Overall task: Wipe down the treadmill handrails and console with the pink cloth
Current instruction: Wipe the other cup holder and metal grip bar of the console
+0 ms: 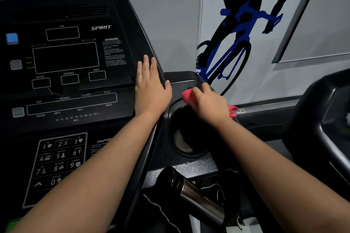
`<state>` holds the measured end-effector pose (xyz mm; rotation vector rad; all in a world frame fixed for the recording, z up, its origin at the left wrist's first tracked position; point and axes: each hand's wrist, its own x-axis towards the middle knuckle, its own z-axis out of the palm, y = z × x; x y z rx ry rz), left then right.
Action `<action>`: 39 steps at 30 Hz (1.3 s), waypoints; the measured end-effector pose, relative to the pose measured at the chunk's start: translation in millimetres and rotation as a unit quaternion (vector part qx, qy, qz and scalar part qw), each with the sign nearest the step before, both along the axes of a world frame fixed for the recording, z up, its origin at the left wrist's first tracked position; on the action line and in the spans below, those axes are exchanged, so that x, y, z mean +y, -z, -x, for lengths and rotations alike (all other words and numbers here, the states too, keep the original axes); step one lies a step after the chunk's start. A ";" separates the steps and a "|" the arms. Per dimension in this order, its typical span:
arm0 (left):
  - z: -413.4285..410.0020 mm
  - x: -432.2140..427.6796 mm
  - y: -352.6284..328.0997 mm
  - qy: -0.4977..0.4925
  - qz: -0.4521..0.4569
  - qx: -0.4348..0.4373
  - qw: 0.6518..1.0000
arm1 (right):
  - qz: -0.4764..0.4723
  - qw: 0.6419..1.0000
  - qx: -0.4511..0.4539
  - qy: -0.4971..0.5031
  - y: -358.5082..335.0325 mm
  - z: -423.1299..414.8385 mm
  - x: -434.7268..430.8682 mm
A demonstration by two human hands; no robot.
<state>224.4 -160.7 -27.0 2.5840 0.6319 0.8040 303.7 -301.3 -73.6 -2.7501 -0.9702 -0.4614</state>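
The black treadmill console (pixel 66 58) fills the left half of the head view, with dark display windows and a number keypad (pixel 56 159) lower down. My left hand (pixel 151 87) lies flat with straight fingers on the console's right edge. To its right, my right hand (pixel 210 104) grips the bunched pink cloth (pixel 187 96) against the far rim of the round cup holder (pixel 181 138) in the console's right wing. A corner of the cloth sticks out behind my wrist. A chrome handrail grip (pixel 200 196) slants below the cup holder.
A second treadmill's black console (pixel 325 119) stands close on the right. Behind is a grey wall with a blue-and-black cyclist graphic (pixel 236 34). A thin cord (pixel 161 208) trails beside the handrail.
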 end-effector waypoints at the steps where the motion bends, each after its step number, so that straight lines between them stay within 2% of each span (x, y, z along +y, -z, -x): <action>1: 0.1 -0.4 -0.3 -0.002 -0.002 0.002 1.000 | -0.005 1.000 -0.003 0.021 -1.4 0.9 1.8; 4: 0.4 -1.0 -0.1 -0.005 -0.003 0.002 1.000 | -0.005 1.000 0.016 0.017 2.7 16.9 20.3; 7: 0.3 -0.4 0.0 -0.004 -0.008 0.003 1.000 | -0.003 0.998 0.026 -0.052 13.8 33.9 35.5; 11: 0.9 0.6 0.4 -0.002 -0.010 0.000 1.000 | 0.047 0.994 0.009 -0.102 9.4 36.2 35.4; 13: 0.9 0.6 0.1 -0.001 -0.009 0.000 1.000 | 0.053 0.996 0.002 -0.078 -0.8 19.0 23.1; 17: 0.3 0.2 -0.9 0.000 -0.013 0.001 1.000 | -0.047 0.998 0.033 0.038 -1.2 -14.4 -8.1; 20: 0.2 -0.3 -0.2 -0.001 -0.016 -0.001 1.000 | -0.079 0.995 0.045 0.051 6.6 -15.8 -4.0; 24: -0.3 0.9 1.9 -0.003 -0.022 -0.002 1.000 | -0.098 0.994 0.017 0.038 0.2 -9.4 27.6; 28: -0.4 0.8 0.6 0.000 -0.020 -0.006 1.000 | -0.049 0.999 -0.008 -0.012 2.7 0.3 47.7; 32: 0.5 0.9 -0.1 0.001 -0.017 -0.009 1.000 | 0.023 0.993 -0.023 -0.118 19.6 -0.9 26.9; 34: 0.1 1.8 0.4 0.002 -0.020 -0.011 1.000 | 0.055 0.983 -0.064 -0.161 19.7 -12.5 15.3; 37: -0.3 3.6 1.7 0.002 -0.019 -0.010 1.000 | 0.019 0.986 -0.109 -0.126 11.3 -28.9 6.3; 39: 0.5 4.0 2.9 0.003 -0.013 -0.009 1.000 | -0.028 0.992 -0.086 -0.092 7.3 -33.7 2.2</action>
